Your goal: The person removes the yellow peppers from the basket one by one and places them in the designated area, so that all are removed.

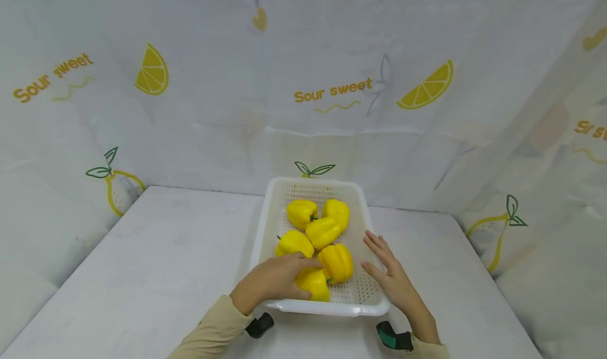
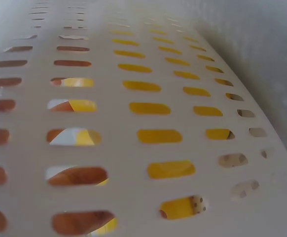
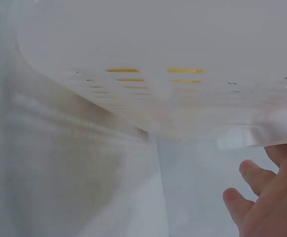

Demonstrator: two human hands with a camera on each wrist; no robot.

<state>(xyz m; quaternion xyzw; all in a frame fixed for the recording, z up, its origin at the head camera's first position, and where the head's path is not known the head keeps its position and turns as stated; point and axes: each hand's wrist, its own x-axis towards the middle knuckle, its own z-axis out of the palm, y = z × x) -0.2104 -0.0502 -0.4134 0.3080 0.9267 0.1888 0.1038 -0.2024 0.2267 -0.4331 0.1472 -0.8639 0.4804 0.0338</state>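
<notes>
A white plastic basket (image 1: 260, 227) holds several yellow bell peppers, lying in two loose groups. My left hand (image 1: 275, 279) reaches over its near left rim, thumb and fingers curved round the front pepper (image 1: 316, 286). Right beside those fingertips lies another pepper (image 1: 338, 263). In the left wrist view the slotted basket wall (image 2: 119, 116) fills the picture, with yellow and parts of the hand behind the slots. At the right rim, my right hand (image 1: 391, 274) has its fingers spread and holds nothing. The right wrist view shows these fingers (image 3: 257, 177) beside the basket wall (image 3: 183, 39).
Farther back in the basket are a left rear pepper (image 1: 302, 214), a right rear pepper (image 1: 336, 211) and a middle pepper (image 1: 324, 232). The basket stands on a white table (image 1: 166, 274). A lemon-printed curtain (image 1: 213, 85) hangs behind and along both sides.
</notes>
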